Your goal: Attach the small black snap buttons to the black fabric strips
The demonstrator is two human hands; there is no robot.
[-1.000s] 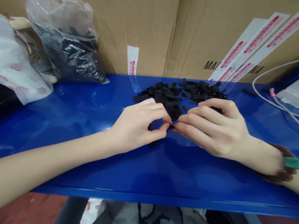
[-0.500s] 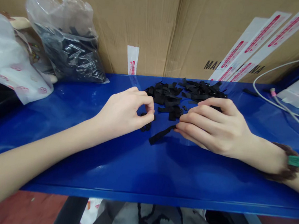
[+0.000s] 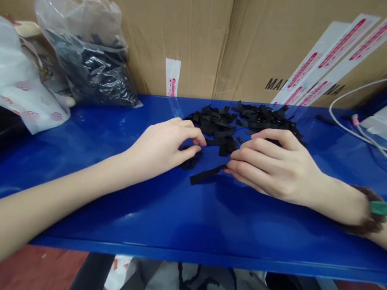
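Left hand: centre of the frame (image 3: pixel 164 144), thumb and forefinger curved with a small gap between their tips – nothing visible in its grasp, just beside some small black pieces (image 3: pixel 189 164).
Right hand: right of centre (image 3: pixel 273 168), fingers together, fingertips pinching one end of a black strip (image 3: pixel 206 175).
Black strip: at centre, slanting down toward the left, its other end free.
Strip heaps: upper centre, a left heap (image 3: pixel 214 119) and a right heap (image 3: pixel 264 116), both loose and tangled.
Clear bag: upper left (image 3: pixel 98 72), holding dark contents, against a cardboard box (image 3: pixel 194 31).
Blue table: across the middle (image 3: pixel 172 220).
Strips in hand and loose: one gripped, many lying in heaps – whether any are finished cannot be told.
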